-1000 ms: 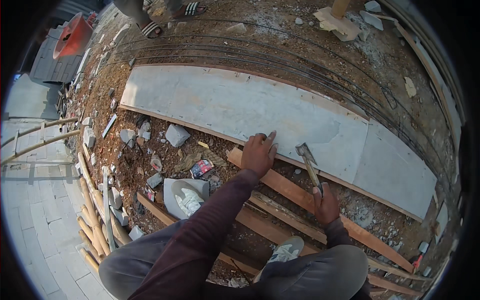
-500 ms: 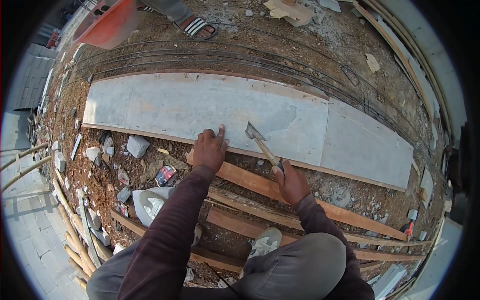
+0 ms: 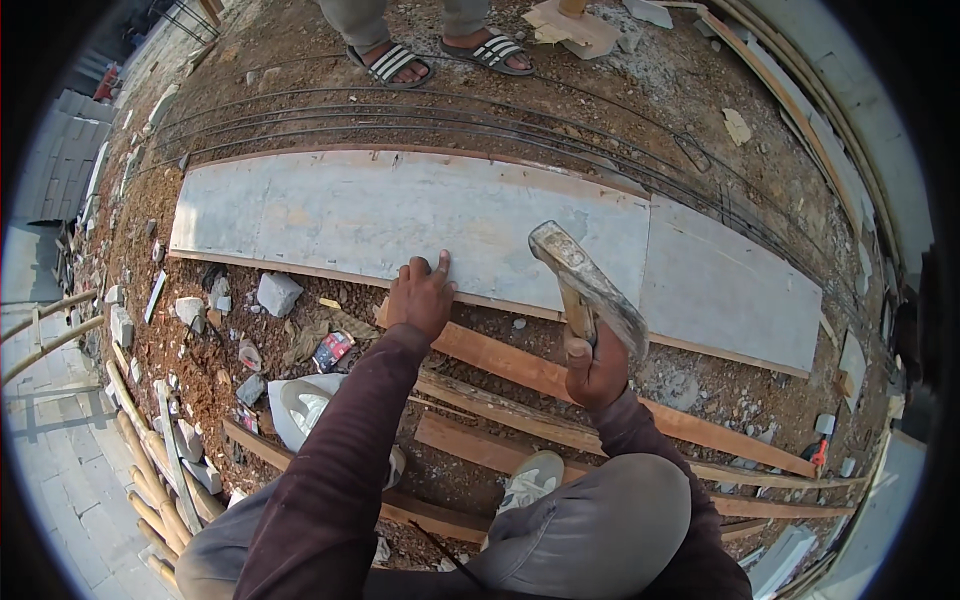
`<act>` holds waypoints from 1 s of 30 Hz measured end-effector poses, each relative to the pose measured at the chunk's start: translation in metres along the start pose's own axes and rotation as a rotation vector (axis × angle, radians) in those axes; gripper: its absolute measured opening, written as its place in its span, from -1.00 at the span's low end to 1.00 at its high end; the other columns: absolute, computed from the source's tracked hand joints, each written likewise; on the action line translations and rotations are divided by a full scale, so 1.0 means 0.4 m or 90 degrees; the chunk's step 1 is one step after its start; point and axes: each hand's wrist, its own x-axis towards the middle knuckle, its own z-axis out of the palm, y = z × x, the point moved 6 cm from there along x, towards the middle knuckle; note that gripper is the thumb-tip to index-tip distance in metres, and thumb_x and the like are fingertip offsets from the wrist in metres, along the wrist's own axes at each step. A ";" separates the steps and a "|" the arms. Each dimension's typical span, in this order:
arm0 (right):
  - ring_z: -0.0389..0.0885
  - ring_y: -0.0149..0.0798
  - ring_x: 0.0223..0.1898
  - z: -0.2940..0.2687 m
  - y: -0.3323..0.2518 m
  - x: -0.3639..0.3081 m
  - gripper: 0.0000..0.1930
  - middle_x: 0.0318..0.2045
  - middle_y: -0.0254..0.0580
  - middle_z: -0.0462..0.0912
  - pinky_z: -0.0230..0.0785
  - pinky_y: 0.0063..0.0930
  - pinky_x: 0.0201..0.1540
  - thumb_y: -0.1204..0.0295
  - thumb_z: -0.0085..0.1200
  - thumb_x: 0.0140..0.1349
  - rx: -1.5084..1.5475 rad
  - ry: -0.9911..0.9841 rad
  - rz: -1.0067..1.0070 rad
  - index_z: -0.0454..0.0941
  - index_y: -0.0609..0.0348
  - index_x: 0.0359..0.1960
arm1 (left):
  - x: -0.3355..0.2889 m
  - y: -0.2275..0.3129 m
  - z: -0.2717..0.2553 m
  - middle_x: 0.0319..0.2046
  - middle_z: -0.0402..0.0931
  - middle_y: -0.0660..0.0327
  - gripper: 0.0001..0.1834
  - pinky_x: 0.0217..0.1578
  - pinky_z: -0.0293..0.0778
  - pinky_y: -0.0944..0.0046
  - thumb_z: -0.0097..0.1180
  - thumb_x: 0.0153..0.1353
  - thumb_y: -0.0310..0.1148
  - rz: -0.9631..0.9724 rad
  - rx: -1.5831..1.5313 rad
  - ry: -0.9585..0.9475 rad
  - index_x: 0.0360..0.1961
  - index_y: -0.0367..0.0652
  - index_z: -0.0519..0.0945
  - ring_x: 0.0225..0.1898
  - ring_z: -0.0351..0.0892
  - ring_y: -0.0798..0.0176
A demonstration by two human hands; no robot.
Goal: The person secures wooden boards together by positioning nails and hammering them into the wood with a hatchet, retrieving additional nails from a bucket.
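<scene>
My left hand [image 3: 421, 297] rests on the near edge of a long grey-faced panel [image 3: 350, 215], one finger stretched onto its surface and the others partly bent. No object shows under it. My right hand [image 3: 598, 368] is closed round the wooden handle of a hammer [image 3: 585, 275]. Its worn metal head is raised above the panel, apart from it, and hides part of my right fingers. A second grey panel [image 3: 735, 285] adjoins the first on the right. Small nails or marks dot the panel's far edge.
Reddish planks [image 3: 500, 360] and timber strips lie between me and the panel. Beyond it run thin steel bars [image 3: 400, 110]; another person's sandalled feet [image 3: 395, 65] stand there. Broken blocks [image 3: 279, 293] and litter lie at left, near bamboo poles [image 3: 150, 480].
My right hand has lifted the hammer up from over the panel. My left hand stays put. The other person's second foot now shows, and the red tub at upper left has left view.
</scene>
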 end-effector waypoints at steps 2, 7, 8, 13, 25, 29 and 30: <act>0.55 0.07 -0.55 0.015 0.138 -0.096 -0.56 -0.54 0.03 0.54 0.40 -0.18 -0.45 0.09 -0.05 0.36 0.046 0.033 -0.084 0.43 0.33 -0.15 | 0.033 0.042 -0.001 -0.17 0.37 0.11 -0.46 -0.10 0.38 0.09 0.12 0.21 -0.20 0.008 -0.030 0.012 0.23 -0.06 0.45 -0.10 0.39 0.03; 0.55 0.24 -0.47 0.109 0.226 -0.096 -0.60 -0.49 0.14 0.56 0.40 -0.04 -0.43 0.13 -0.03 0.36 -0.211 -0.273 0.250 0.39 0.31 -0.13 | 0.034 0.013 0.019 -0.19 0.38 0.09 -0.47 -0.11 0.39 0.09 0.12 0.20 -0.24 -0.005 0.022 -0.033 0.22 -0.06 0.46 -0.10 0.40 0.02; 0.55 0.24 -0.47 0.092 0.189 -0.083 -0.60 -0.49 0.14 0.56 0.40 -0.04 -0.43 0.13 -0.03 0.36 -0.207 -0.278 0.253 0.39 0.31 -0.13 | 0.018 0.013 0.023 -0.19 0.38 0.09 -0.47 -0.11 0.39 0.09 0.12 0.19 -0.25 0.001 0.022 -0.045 0.22 -0.06 0.46 -0.10 0.40 0.02; 0.58 0.26 -0.41 0.039 0.151 -0.094 -0.62 -0.43 0.17 0.60 0.41 0.03 -0.37 0.14 -0.01 0.34 -0.131 -0.092 0.018 0.41 0.30 -0.16 | 0.027 0.024 -0.002 -0.20 0.39 0.04 -0.49 -0.09 0.42 0.08 0.09 0.22 -0.28 0.014 -0.013 -0.033 0.22 -0.08 0.46 -0.13 0.43 0.00; 0.57 0.21 -0.47 0.013 -0.134 0.196 -0.62 -0.56 0.17 0.55 0.37 -0.04 -0.47 0.09 -0.05 0.37 -0.230 -0.330 0.023 0.33 0.23 -0.24 | 0.017 -0.051 0.015 -0.17 0.40 0.00 -0.51 -0.05 0.41 0.04 0.02 0.20 -0.45 0.027 -0.130 -0.004 0.20 -0.10 0.45 -0.11 0.44 -0.07; 0.57 0.21 -0.45 0.081 -0.245 0.237 -0.61 -0.47 0.16 0.58 0.39 -0.05 -0.45 0.09 0.00 0.34 -0.181 -0.333 -0.141 0.32 0.22 -0.25 | 0.011 -0.147 0.032 -0.15 0.43 -0.09 -0.57 -0.01 0.38 0.01 -0.01 0.22 -0.50 -0.046 -0.314 0.138 0.15 -0.25 0.43 -0.08 0.45 -0.16; 0.58 0.22 -0.44 0.107 -0.231 0.230 -0.62 -0.45 0.15 0.59 0.40 -0.05 -0.44 0.11 0.01 0.34 -0.174 -0.352 -0.150 0.32 0.22 -0.25 | 0.003 -0.163 0.047 -0.15 0.43 -0.09 -0.57 -0.01 0.38 0.01 -0.01 0.22 -0.50 -0.051 -0.318 0.138 0.15 -0.25 0.43 -0.08 0.45 -0.16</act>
